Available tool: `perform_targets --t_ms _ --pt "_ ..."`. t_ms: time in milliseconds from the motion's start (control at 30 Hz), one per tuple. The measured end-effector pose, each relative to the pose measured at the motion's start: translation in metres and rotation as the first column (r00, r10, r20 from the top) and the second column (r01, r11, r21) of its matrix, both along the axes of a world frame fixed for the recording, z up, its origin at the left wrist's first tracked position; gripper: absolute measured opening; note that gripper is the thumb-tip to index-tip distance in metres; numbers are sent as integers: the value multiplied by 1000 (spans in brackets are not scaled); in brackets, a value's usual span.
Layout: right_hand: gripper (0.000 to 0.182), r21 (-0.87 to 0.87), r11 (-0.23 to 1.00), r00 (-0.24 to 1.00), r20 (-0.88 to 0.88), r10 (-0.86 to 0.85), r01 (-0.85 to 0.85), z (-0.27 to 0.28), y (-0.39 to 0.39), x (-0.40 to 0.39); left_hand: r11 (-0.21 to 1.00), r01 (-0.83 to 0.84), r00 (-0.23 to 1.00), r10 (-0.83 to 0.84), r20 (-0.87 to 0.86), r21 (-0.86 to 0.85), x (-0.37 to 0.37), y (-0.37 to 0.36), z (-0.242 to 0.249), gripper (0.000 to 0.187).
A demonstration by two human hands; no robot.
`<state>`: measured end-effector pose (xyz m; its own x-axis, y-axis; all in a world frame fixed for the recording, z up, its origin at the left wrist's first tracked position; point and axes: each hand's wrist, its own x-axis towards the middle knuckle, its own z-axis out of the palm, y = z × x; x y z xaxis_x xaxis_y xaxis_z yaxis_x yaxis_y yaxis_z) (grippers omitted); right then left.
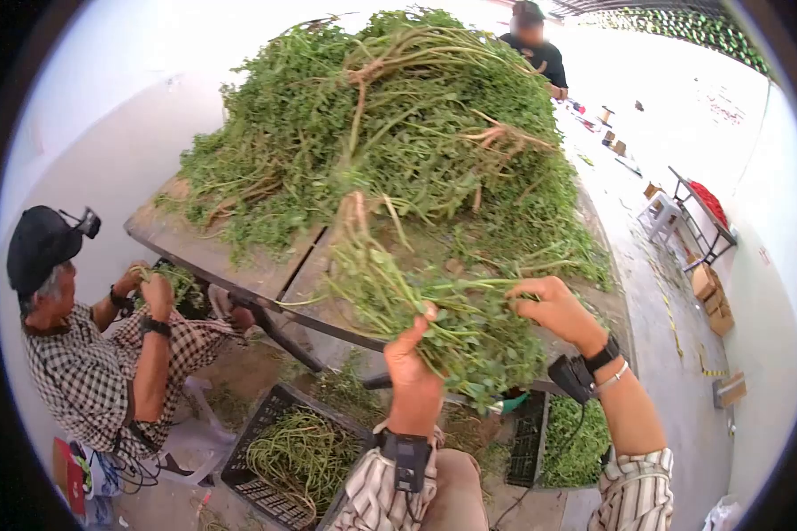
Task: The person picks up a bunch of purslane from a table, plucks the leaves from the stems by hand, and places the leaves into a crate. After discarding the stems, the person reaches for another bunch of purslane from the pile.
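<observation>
My left hand (414, 363) is wrapped round a bunch of leafy green stems (478, 341), the thumb pressed over them. At the bunch's right side, my right hand (553, 305) has its fingers bent together round a stem; the fingertips are partly among the leaves. The bunch hangs over the near edge of the table (319, 296). Behind it a large heap of leafy plants (310, 115) covers much of the tabletop, with pale brownish roots showing in places.
Below left of my knees is a black crate (266, 442) of stems; another crate (527, 438) stands by leafy greens (576, 442) at right. A seated co-worker (88, 345) handles greens at left. Another person (536, 53) is behind the heap. Boxes (713, 296) line the right floor.
</observation>
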<state>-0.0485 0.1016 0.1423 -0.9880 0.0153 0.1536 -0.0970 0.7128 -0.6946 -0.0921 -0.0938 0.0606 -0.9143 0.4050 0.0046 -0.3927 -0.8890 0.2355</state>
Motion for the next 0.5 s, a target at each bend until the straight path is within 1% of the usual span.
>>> perform_targets --t_ms 33,67,100,133,167,200,233,267,300,333,367,400,433,467,500 --pt "25 -7 1000 1000 -12 25 -25 -3 -1 -2 996 -37 998 41 56 -79 2 -1 1 23" --pt "24 65 998 1000 -30 -2 4 -6 -2 -2 999 36 998 -34 -59 35 -1 -1 -8 24" --pt "23 143 988 997 -58 -45 53 -5 -2 1 999 34 996 -31 -80 39 -2 -3 -8 24" --pt "22 223 973 990 -134 -33 63 -4 -6 1 999 39 999 -39 -3 -13 -1 0 -7 24" --pt "22 242 967 986 -159 -46 84 -10 -3 0 997 55 996 -50 73 -60 0 5 -5 24" --pt "22 369 923 967 -253 -10 106 -21 3 -5 999 53 997 -52 63 -4 2 8 -1 20" --pt "22 484 865 942 -334 41 134 -23 3 -9 998 61 997 -62 45 9 2 11 0 20" --pt "25 492 852 948 -316 -19 181 -22 2 -10 999 51 998 -51 42 6 2 13 0 19" --pt "25 495 848 947 -321 -24 190 -20 2 -11 999 41 998 -41 47 -1 2 15 -1 18" --pt "25 429 880 952 -297 -76 204 -20 3 -12 999 12 999 -11 33 -33 1 18 -4 14" --pt "24 360 906 956 -264 -129 222 -20 3 -12 999 23 999 -22 42 -34 -2 20 -10 14" --pt "25 265 941 954 -265 -140 211 -18 3 -11 997 74 997 -74 -4 -4 -6 20 -16 17" --pt "25 265 938 956 -247 -159 224 -17 3 -11 991 131 991 -130 -44 23 -6 20 -22 21" --pt "26 158 961 964 -179 -199 227 -16 4 -11 993 106 994 -105 7 -59 -1 17 -11 21" --pt "26 48 970 966 -114 -232 238 -17 7 -11 990 129 992 -127 25 -65 1 21 -12 21"
